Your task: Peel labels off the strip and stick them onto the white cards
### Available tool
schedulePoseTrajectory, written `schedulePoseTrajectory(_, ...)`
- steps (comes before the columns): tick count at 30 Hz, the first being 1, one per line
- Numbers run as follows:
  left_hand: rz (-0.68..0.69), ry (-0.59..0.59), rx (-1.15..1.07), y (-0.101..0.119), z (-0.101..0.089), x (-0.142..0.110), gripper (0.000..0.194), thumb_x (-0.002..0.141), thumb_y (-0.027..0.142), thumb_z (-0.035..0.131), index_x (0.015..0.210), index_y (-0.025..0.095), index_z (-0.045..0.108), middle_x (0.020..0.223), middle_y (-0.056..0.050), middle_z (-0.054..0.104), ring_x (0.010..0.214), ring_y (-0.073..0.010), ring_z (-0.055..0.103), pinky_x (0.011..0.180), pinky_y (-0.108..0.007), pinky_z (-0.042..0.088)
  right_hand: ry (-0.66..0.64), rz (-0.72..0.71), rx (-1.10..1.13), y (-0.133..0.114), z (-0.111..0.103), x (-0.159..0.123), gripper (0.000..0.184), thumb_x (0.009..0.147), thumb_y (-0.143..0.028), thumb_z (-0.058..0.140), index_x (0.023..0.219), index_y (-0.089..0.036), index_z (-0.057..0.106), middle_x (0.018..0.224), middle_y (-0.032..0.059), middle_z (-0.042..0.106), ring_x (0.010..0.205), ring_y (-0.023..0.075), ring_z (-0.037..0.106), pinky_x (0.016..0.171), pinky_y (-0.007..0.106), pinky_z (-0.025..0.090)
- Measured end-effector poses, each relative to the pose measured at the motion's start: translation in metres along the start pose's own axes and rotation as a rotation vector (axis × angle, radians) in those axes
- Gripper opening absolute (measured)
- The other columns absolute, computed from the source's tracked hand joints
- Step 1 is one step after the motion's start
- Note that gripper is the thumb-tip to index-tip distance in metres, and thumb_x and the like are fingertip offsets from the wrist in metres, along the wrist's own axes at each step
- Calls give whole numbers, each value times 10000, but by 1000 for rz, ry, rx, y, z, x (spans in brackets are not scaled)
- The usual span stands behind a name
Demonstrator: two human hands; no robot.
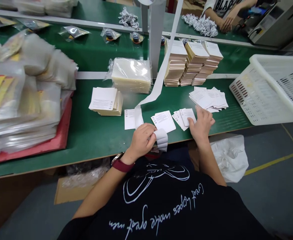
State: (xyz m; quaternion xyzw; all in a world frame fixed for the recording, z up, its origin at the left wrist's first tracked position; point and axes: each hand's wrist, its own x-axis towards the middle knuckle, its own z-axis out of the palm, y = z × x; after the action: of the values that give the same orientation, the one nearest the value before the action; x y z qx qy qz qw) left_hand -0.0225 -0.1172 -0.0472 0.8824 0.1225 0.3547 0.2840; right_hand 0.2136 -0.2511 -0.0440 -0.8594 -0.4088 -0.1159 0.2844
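We've got decent room on the green table (93, 138) btwn the red tray (65, 130) and our left hand (142, 139), esp. along the front edge. Card stack (103, 99) blocks a straight push fwd there, w/ the wrapped pack (131, 75) behind and to its R. Worst obstacle imo: the paper strip (165, 63) hanging diagonally past the post (157, 36), so no crossing mid-table w/o going round it. Our right hand (201, 125) has loose cards (208, 98) just ahead, tall stacks (175, 65) behind. Narrow bare lane btwn those cards & the white basket (263, 93) tho.
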Motion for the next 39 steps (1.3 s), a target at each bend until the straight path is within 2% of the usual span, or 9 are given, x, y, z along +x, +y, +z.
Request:
schedulePoseTrajectory(7,-58,64,115,-1,1,-5,285,944,189,411,709,172,572,644,-43,619,635,-173,587,603,-312,462,-344,-343,645,-73,-12,-47,208,903,-238,590,1100,-262,650,997,39,714,973,209,642,907,392,483)
schedulePoseTrajectory(10,-96,102,161,-1,3,-6,225,937,165,429,783,169,592,695,-43,645,655,-168,615,629,-303,501,-352,-208,785,-82,-5,-54,129,891,-200,587,979,-234,676,885,24,694,845,178,633,801,342,503)
schedulePoseTrajectory(12,-71,140,178,0,4,-6,204,910,130,460,1052,161,602,1005,-98,695,910,-201,667,789,-344,548,-377,-98,846,-81,0,-53,91,870,-205,612,925,-229,679,865,12,690,822,167,631,778,321,502)
schedulePoseTrajectory(16,149,169,229,0,5,-7,654,840,54,520,1425,308,375,1563,-84,330,1367,-257,446,1035,-441,481,-423,76,948,-77,4,-46,39,809,-241,684,844,-228,673,806,-13,688,771,152,632,743,292,501)
schedulePoseTrajectory(19,244,252,224,0,6,-8,783,798,26,564,1458,363,311,1643,-36,125,1427,-271,364,1075,-468,450,-456,134,989,-78,5,-42,72,770,-253,720,801,-225,661,744,-28,662,712,139,611,696,275,489)
schedulePoseTrajectory(22,253,236,260,0,4,-9,627,795,26,559,1357,284,454,1596,-69,278,1431,-295,351,1084,-507,432,-462,145,991,-80,5,-42,96,752,-253,734,780,-222,647,710,-37,640,677,131,592,678,270,481)
schedulePoseTrajectory(26,215,128,258,0,2,-8,207,834,67,528,970,203,603,1236,-82,656,1320,-289,492,1017,-504,474,-417,92,967,-82,5,-46,136,784,-237,710,913,-234,667,790,-26,666,753,143,619,745,288,492)
schedulePoseTrajectory(32,146,42,151,2,0,-5,151,847,105,452,795,193,564,834,-23,695,831,-168,660,1035,-490,481,-371,-131,840,-85,5,-50,63,886,-220,591,834,-227,627,818,0,653,803,163,604,765,324,481)
schedulePoseTrajectory(39,217,-32,276,5,3,-5,127,851,126,486,775,174,576,919,-65,713,863,-190,654,1049,-510,469,135,-251,714,-68,-8,-41,64,935,-225,480,909,-264,523,870,18,617,854,195,609,839,408,475)
